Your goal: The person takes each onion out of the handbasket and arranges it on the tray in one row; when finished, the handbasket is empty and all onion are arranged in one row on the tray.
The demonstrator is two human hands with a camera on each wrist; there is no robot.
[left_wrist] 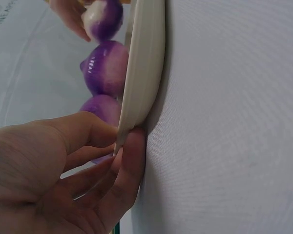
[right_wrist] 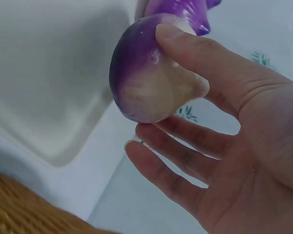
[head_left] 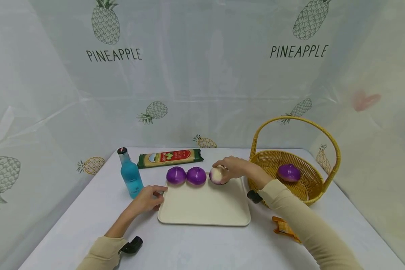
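My right hand (head_left: 233,167) holds a purple-and-white onion (right_wrist: 151,73) between thumb and fingers, over the far right part of a cream tray (head_left: 204,206). Two more purple onions, one at the far left corner (head_left: 176,175) and one beside it (head_left: 196,176), sit along the tray's back edge. At the tray's left side, my left hand (head_left: 148,198) pinches the rim, thumb above and fingers underneath, as the left wrist view shows.
A yellow wicker basket (head_left: 315,176) with a purple onion (head_left: 289,173) inside stands right of the tray. An orange packet (head_left: 285,228) lies in front of it. To the left stands a blue bottle (head_left: 131,176); a long green-and-gold package (head_left: 170,157) lies behind the tray.
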